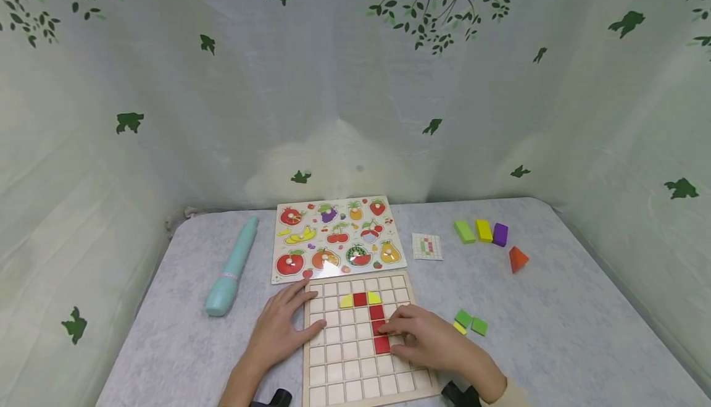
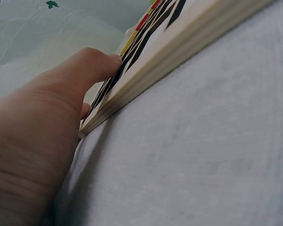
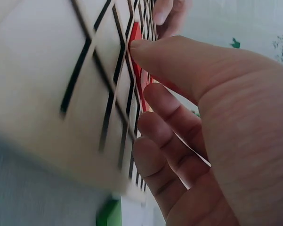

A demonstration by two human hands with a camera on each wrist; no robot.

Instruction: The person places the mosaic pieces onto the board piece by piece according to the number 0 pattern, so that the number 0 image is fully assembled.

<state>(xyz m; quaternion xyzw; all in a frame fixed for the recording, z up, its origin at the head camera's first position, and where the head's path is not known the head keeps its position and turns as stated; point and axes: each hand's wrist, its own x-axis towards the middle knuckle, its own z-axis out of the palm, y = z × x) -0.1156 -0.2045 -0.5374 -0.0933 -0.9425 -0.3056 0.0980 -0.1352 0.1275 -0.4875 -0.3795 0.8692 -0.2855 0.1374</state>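
Observation:
A wooden grid board (image 1: 316,398) lies before me with a row holding a yellow tile (image 1: 346,301), a red tile (image 1: 360,299) and another yellow tile (image 1: 374,297). Below, more red tiles (image 1: 382,346) run down one column. Along the board's left edge rests my left hand (image 1: 282,327), fingers spread, thumb on the grid. My right hand (image 1: 430,339) bends over the red column, a fingertip touching the middle red tile. In the right wrist view its thumb lies at a red tile (image 3: 136,33), the other fingers loosely bent over the grid.
A fruit puzzle board (image 1: 339,240) lies behind the grid, with a small pattern card (image 1: 426,247) to its right. Green tiles (image 1: 479,326) lie right of my right hand. Farther back are coloured blocks (image 1: 484,231) and an orange triangular piece (image 1: 518,260). A teal tapered object (image 1: 232,271) lies left.

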